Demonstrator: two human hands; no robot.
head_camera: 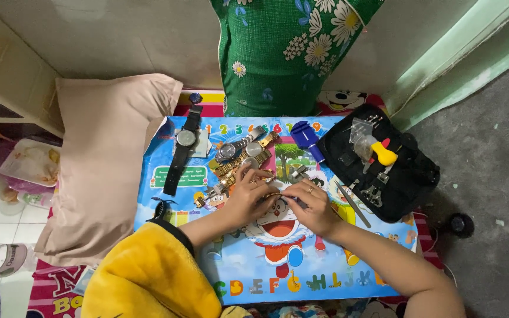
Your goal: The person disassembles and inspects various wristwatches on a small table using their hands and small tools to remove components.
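My left hand (248, 194) and right hand (308, 203) meeting at the middle of the cartoon table (325, 277), fingers pinched together on a small gold watch piece (273, 195), a thin tool (297, 202) in my right, black-strap watch (184, 144) well left, black tool pouch (407, 176) to the right

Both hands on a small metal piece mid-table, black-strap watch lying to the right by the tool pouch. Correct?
Not quite. The head view shows the black-strap watch on the left, near the beige pillow; the tool pouch is on the right. The left hand and right hand do meet mid-table.
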